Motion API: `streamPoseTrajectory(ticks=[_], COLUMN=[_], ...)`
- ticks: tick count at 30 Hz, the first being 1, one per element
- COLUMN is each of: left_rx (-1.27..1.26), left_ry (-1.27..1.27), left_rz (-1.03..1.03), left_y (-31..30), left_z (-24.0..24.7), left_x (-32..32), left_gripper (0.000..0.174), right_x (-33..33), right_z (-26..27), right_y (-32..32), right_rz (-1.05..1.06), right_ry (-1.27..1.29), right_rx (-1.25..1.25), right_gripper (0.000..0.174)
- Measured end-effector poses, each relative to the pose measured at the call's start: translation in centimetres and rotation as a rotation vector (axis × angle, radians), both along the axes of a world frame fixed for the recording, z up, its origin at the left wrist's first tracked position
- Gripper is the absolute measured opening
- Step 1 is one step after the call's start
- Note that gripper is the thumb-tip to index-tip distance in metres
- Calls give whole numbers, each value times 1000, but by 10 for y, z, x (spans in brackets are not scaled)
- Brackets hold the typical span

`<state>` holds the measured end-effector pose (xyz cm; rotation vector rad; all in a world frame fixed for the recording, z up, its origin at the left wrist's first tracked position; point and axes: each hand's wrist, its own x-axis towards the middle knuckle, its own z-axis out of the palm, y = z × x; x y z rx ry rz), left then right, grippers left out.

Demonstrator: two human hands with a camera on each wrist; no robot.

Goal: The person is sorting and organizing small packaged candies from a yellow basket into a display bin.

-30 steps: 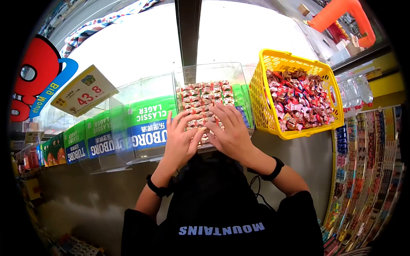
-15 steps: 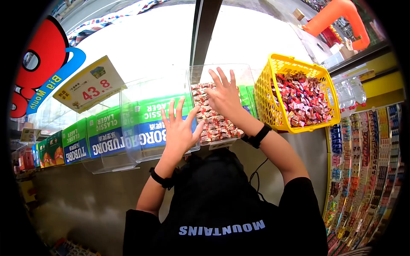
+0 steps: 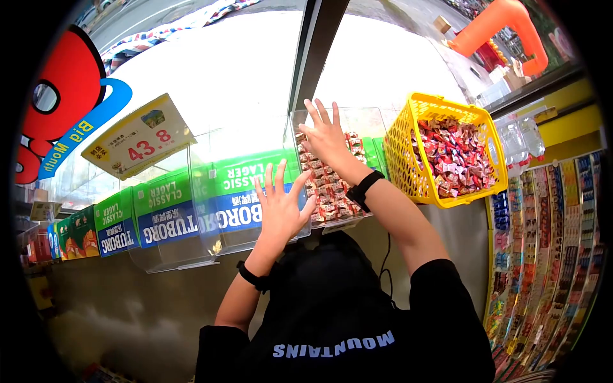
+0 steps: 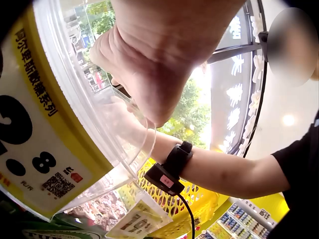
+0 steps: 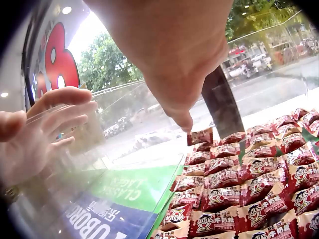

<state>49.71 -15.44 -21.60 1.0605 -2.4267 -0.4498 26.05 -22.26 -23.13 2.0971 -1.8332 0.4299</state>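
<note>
Rows of red-wrapped candies [image 3: 329,191] fill a clear plastic bin [image 3: 367,113], set side by side in neat lines. My right hand [image 3: 327,142] reaches over the bin's back left corner with its fingers spread. In the right wrist view, one fingertip comes right down to a candy [image 5: 200,136] at the far end of the left row. My left hand [image 3: 282,210] is by the bin's left wall, fingers extended and apart, with nothing in it. Seen from the right wrist, part of that hand [image 5: 45,134] shows through the clear plastic.
A yellow basket [image 3: 399,150] heaped with loose wrapped candies stands right of the bin. Green and blue beer cartons [image 3: 167,217] line the left, fronted by other clear bins. A price sign [image 3: 139,137] stands over them. Candy shelves [image 3: 543,255] are at the right.
Both hands were together over the candies. My right hand has moved to the bin's back left corner, while the left has drawn away to its left wall. The head view has shifted slightly.
</note>
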Motion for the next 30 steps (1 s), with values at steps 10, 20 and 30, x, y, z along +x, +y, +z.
streamPoseTrajectory(ticks=[10, 20, 30], left_rx=[16, -60, -94], left_ry=[-12, -33, 172], left_rz=[3, -46, -200], left_y=[4, 20, 69], left_z=[11, 44, 89], left_x=[-3, -33, -141], left_gripper=[58, 58, 46], right_x=[2, -69, -179], right_z=[97, 163, 138], right_y=[136, 275, 331], right_rz=[-96, -373, -293], right_ry=[-71, -78, -191], right_rx=[69, -71, -147], right_gripper=[41, 42, 38])
